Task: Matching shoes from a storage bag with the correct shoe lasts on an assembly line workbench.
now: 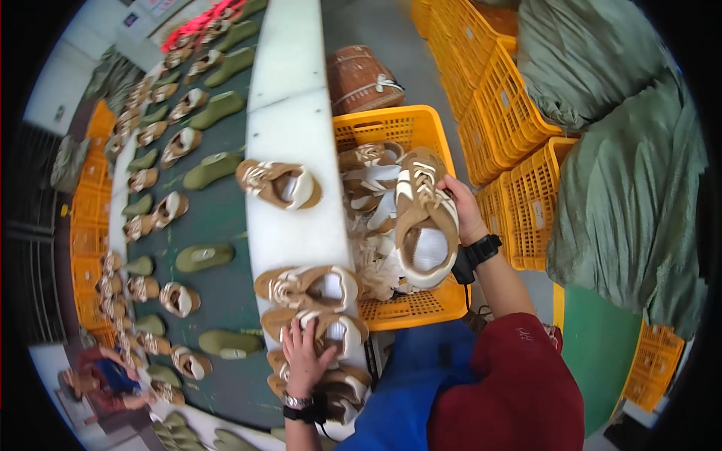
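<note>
In my right hand [464, 209] is a brown sneaker [426, 207] with white stripes and pale laces, held by its side above a yellow crate [421, 310]. My left hand [303, 353] lies with fingers spread on a row of similar sneakers on the white ledge; the middle sneaker [342, 328] is under its fingertips. Just beyond it sits another brown sneaker [308, 288]. Farther along the ledge stands a single sneaker [280, 185]. Inside the crate are more sneakers [372, 156] and crumpled pale paper [378, 263].
Left of the white ledge [289, 90], a dark green belt [226, 289] carries rows of sneakers and green shoe lasts [204, 258]. Stacked yellow crates [526, 203] under green cloth covers [624, 203] stand at right. A brown bundle [365, 79] lies behind my crate. Another person [101, 383] works across the belt.
</note>
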Tool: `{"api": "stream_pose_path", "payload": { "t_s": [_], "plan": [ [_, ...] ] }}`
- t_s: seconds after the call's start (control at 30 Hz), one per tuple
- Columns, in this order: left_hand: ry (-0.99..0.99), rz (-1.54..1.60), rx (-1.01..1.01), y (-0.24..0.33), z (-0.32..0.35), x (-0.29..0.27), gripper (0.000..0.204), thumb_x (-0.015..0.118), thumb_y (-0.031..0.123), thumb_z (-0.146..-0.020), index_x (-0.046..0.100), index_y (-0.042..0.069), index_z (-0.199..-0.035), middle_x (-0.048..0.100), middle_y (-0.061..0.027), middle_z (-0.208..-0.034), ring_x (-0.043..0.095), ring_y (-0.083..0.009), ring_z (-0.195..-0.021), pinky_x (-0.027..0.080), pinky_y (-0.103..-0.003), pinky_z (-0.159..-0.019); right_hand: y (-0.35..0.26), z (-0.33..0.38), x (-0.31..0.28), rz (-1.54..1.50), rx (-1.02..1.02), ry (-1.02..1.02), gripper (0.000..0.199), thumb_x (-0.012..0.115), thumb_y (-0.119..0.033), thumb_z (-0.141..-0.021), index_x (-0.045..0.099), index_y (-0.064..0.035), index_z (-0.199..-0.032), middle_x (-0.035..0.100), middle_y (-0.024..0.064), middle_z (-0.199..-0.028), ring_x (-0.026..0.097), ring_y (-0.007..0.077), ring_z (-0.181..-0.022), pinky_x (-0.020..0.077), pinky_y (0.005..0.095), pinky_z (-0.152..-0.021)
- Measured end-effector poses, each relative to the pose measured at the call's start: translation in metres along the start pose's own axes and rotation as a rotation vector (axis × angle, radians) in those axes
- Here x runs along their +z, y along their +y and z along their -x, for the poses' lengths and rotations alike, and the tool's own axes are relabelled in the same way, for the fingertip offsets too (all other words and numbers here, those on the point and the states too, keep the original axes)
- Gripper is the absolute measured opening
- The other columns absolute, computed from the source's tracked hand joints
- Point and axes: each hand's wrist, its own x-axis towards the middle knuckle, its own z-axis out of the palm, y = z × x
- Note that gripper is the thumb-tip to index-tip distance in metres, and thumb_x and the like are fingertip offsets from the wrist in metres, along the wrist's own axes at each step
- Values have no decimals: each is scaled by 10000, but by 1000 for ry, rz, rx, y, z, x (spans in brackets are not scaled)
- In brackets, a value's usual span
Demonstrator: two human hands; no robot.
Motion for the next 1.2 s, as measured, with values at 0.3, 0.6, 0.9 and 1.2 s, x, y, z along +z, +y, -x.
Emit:
{"api": "stream_pose_path", "payload": {
  "t_s": [0.3,0.6,0.9,1.2],
  "plan": [
    [395,1378,180,111,73,-96,510,570,108,-878,369,47,-1343,514,-178,-1247,536,-199,-1104,431,-296,-896,37,121,158,391,-38,-685,216,558,-209,-915,649,-14,-895,649,12,-806,576,58,-715,466,196,-666],
    [691,908,43,74,148,-70,537,660,138,-820,441,-14,-1285,590,-164,-1006,637,-230,-843,512,-299,-710,72,207,202,601,-69,-868,296,614,-53,-840,546,1,-1123,575,51,-1079,533,104,-989,450,244,-857],
    [1017,248,3,65,191,-54,233,598,24,-803,582,-26,-1030,624,-180,-834,626,-341,-773,504,-365,-668,113,235,202,584,71,-931,316,603,-83,-860,535,-4,-1159,523,66,-1188,465,136,-1123,377,278,-970],
    [958,58,-110,60,202,-60,76,571,72,-829,582,6,-864,574,-143,-742,570,-319,-676,464,-401,-607,108,285,222,1134,-836,-1171,310,641,-97,-720,596,-87,-1026,557,78,-1016,557,298,-945,481,366,-764]
  ]
}}
